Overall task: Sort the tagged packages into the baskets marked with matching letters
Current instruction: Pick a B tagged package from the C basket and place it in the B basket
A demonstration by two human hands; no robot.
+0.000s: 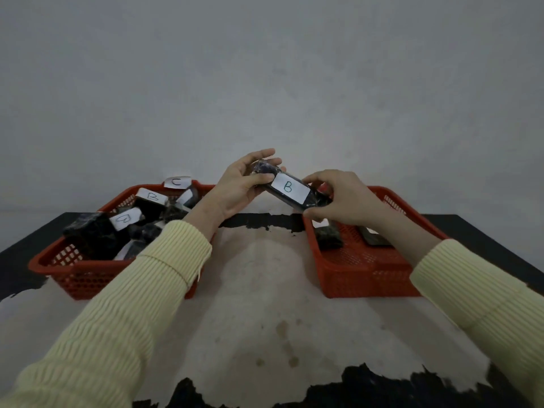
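Between the two baskets, above the table, I hold a dark wrapped package (290, 188) with a white tag reading B. My left hand (240, 188) grips its upper left end and my right hand (343, 198) grips its lower right end. The left red basket (73, 272) holds several dark tagged packages; one tag (151, 196) reads B, and another tag (177, 182) at the far rim reads C. The right red basket (365, 278) holds two dark packages (329, 238), partly hidden by my right hand and sleeve.
The table (265, 304) is black with a large worn pale patch in the middle. A plain grey wall stands right behind the baskets. My yellow ribbed sleeves (132, 304) reach in from both lower corners.
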